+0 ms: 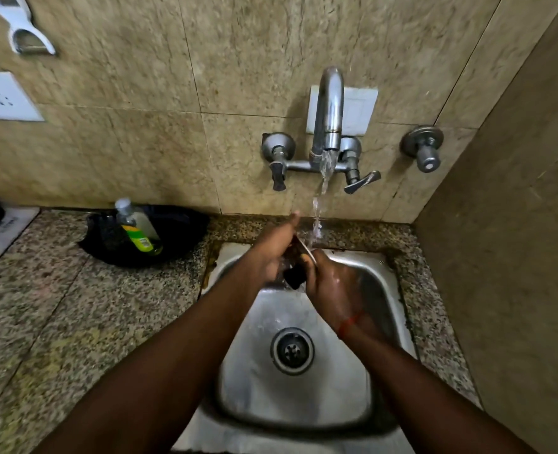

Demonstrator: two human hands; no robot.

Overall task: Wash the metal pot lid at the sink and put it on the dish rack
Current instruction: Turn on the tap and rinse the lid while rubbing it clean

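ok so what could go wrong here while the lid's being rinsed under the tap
1. The lid is held on edge between the wet left hand and right hand; it could slip and drop into the sink.
2. The water stream strikes the tilted lid near the sink's back rim, so spray may land on the granite counter.
3. No dish rack is in view, so a dripping lid may have to be carried across the counter.
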